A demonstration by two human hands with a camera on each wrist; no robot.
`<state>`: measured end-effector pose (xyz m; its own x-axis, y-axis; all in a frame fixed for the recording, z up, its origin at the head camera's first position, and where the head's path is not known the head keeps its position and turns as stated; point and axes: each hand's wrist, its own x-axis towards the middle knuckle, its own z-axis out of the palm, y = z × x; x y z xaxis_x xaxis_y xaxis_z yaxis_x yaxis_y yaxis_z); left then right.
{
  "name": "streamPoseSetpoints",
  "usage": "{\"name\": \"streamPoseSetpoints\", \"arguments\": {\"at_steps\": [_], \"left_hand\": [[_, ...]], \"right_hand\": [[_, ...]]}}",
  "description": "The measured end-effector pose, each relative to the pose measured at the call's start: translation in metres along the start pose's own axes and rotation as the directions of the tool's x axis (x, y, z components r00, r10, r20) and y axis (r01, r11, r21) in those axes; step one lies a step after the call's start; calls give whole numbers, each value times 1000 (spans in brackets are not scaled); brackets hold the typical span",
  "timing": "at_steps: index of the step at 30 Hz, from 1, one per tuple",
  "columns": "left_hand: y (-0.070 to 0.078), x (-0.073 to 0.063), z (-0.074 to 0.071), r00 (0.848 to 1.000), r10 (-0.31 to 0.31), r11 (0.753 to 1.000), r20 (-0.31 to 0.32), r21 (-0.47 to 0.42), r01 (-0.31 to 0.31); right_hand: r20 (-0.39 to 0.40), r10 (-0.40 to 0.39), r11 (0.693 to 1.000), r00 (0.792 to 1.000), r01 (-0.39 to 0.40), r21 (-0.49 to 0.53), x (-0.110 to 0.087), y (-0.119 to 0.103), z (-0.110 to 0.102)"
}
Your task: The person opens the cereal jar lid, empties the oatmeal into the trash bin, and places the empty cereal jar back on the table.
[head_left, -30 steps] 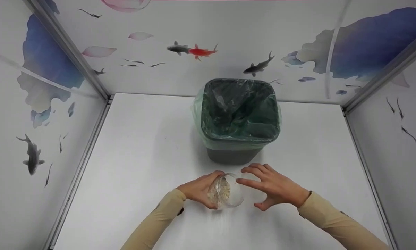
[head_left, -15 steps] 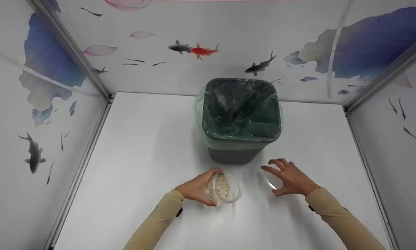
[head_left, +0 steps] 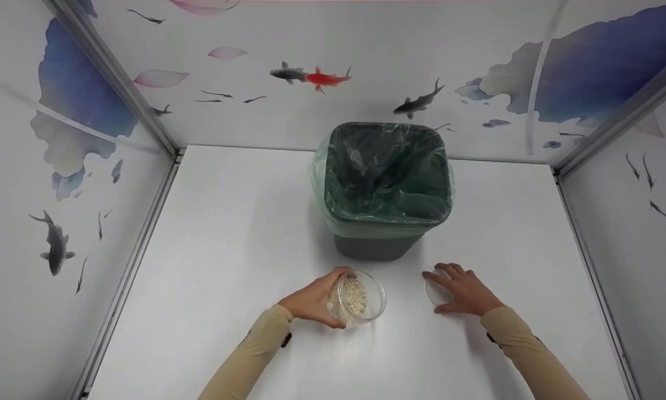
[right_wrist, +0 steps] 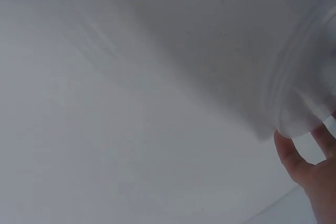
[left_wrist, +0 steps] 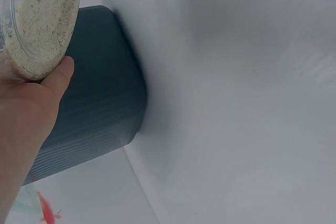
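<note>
My left hand [head_left: 315, 301] grips a clear round plastic tub [head_left: 376, 303] from its left side, thumb toward me. The tub is tipped so its uncovered mouth faces right, and pale oat-like flakes [head_left: 356, 296] show inside. From the left wrist view, the flakes lie against the tub's bottom [left_wrist: 46, 24]. Well to the right, my right hand [head_left: 469, 291] holds a clear round lid [head_left: 436, 292] by its edge, close over the table. In the right wrist view the lid [right_wrist: 307, 90] is partly out of frame, with fingertips at its rim.
A dark grey trash bin [head_left: 376, 248] stands on the white table [head_left: 227, 233] just beyond both hands. A green translucent liner [head_left: 360, 226] covers its rim. White panels with painted fish and petals [head_left: 160, 79] enclose the table at the back and both sides.
My right hand has moved away from the tub to the right with the lid, then down toward the table. My left hand has tilted the tub's mouth slightly, staying in place.
</note>
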<state>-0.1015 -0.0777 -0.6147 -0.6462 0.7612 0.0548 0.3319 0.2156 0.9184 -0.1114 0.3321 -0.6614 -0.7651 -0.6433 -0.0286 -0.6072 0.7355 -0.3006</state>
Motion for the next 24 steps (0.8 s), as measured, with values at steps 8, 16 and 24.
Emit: {"name": "streamPoseSetpoints", "arguments": {"at_steps": [8,16,24], "left_hand": [[-1,3,5,1000,-20,1000,-2,13,20],[-15,11,24,998,-60,998,2,29,60],[-34,30,45,994,-102,994,-28,46,103]], "right_hand": [[6,60,998,998,-59,-32,-2,-8,-3],[-342,189,981,921,-161,108,-11,-25,-25],[-471,295,955,832,-249,158,-27,-31,-36]]}}
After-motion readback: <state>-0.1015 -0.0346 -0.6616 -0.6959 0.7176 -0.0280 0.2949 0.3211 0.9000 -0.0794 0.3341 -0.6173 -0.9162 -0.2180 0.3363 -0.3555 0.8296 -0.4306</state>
